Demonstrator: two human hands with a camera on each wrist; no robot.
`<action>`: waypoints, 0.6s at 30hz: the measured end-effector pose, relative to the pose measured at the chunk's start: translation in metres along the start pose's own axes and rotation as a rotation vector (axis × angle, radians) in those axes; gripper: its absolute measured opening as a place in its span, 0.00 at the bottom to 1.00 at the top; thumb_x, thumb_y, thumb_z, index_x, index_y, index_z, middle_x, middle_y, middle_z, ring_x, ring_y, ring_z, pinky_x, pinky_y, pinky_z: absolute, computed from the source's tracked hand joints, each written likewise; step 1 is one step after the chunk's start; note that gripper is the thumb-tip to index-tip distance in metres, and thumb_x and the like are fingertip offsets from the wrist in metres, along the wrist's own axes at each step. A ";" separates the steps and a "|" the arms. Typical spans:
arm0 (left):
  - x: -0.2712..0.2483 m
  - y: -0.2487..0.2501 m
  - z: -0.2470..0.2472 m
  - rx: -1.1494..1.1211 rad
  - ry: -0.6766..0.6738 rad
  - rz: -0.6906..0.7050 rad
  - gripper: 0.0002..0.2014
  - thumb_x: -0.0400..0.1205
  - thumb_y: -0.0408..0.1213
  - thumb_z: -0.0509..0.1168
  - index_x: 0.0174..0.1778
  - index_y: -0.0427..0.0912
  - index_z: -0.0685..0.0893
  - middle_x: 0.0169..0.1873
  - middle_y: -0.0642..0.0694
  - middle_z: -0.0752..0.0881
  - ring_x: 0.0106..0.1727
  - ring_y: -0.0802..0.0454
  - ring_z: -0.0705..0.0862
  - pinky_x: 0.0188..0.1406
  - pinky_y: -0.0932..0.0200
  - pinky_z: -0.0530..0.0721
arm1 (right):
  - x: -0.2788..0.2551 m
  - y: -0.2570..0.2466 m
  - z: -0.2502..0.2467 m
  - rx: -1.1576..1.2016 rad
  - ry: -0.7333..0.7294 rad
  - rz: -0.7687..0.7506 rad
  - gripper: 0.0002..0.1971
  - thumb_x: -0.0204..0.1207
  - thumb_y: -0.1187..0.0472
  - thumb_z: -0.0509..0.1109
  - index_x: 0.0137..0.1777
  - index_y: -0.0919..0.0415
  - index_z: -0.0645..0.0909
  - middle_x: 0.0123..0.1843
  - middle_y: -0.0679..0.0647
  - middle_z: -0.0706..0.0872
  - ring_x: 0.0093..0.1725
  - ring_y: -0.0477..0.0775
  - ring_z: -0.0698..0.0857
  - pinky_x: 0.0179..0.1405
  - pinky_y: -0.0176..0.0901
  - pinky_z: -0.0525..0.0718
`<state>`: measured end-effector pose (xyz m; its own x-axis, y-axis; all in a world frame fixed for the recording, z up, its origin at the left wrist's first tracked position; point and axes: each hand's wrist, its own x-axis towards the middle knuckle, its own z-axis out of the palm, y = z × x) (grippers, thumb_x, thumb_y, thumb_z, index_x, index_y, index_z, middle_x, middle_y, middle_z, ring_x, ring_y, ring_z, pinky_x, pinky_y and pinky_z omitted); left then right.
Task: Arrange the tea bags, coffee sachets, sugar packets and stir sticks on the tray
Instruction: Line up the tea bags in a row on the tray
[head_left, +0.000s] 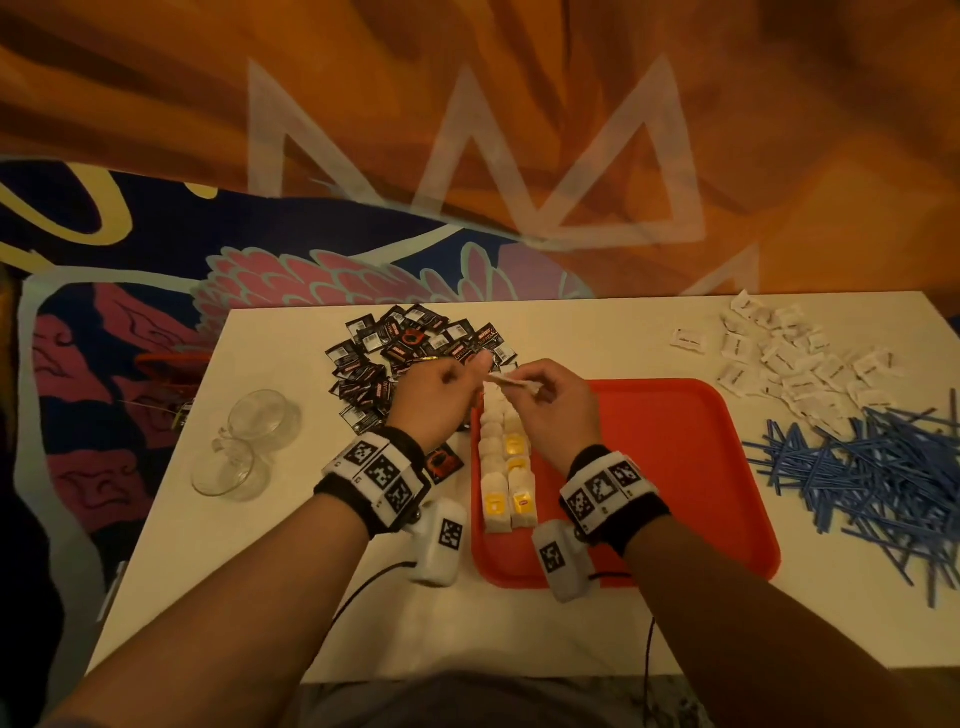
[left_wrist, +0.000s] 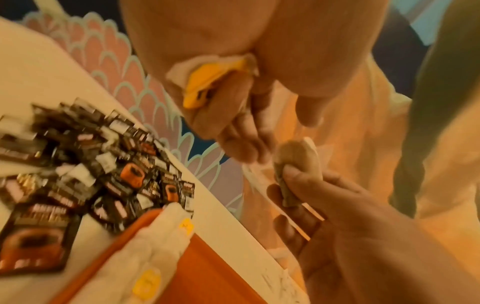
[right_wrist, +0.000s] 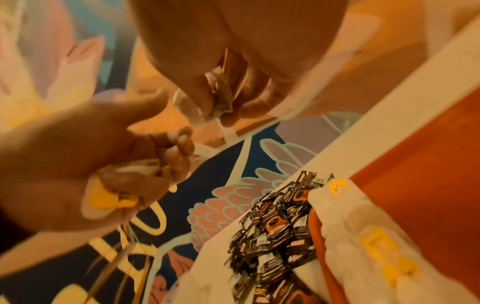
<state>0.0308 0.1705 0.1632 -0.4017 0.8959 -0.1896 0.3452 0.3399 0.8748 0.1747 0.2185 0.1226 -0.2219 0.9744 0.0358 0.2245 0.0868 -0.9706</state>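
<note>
Above the far left corner of the tray (head_left: 675, 467), my right hand (head_left: 550, 400) pinches one tea bag (head_left: 511, 383); my left hand (head_left: 441, 395) clutches a yellow-tagged tea bag (left_wrist: 207, 82). Recommended procedure: untangle strings first, then lay each bag flat, extending the two rows (head_left: 506, 467) along the tray's left edge.

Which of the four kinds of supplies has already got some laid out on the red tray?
The tea bags: two rows lie along the red tray's left edge. The coffee sachets, sugar packets and stir sticks lie in piles on the table.
</note>
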 end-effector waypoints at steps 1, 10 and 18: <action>-0.002 0.002 0.002 -0.081 -0.067 -0.068 0.23 0.84 0.57 0.65 0.41 0.38 0.88 0.33 0.46 0.89 0.33 0.51 0.85 0.33 0.60 0.82 | -0.002 -0.002 0.001 -0.066 0.002 -0.058 0.12 0.73 0.67 0.76 0.39 0.47 0.84 0.36 0.41 0.86 0.34 0.39 0.83 0.36 0.31 0.81; 0.006 -0.003 -0.006 0.055 0.003 0.118 0.04 0.81 0.39 0.74 0.41 0.52 0.88 0.37 0.54 0.89 0.41 0.57 0.86 0.47 0.60 0.84 | -0.007 0.009 -0.007 -0.232 -0.157 -0.252 0.17 0.64 0.73 0.74 0.47 0.52 0.80 0.55 0.47 0.82 0.47 0.35 0.78 0.42 0.23 0.71; 0.005 -0.005 -0.010 0.459 -0.028 0.532 0.05 0.81 0.39 0.73 0.47 0.44 0.93 0.43 0.53 0.86 0.47 0.54 0.83 0.55 0.51 0.83 | 0.004 0.000 -0.006 -0.147 -0.210 -0.090 0.10 0.73 0.60 0.77 0.51 0.44 0.87 0.50 0.39 0.88 0.52 0.36 0.84 0.43 0.29 0.79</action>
<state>0.0190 0.1703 0.1627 -0.0589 0.9790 0.1952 0.8144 -0.0659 0.5765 0.1795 0.2234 0.1244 -0.4360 0.8982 0.0552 0.3271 0.2153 -0.9201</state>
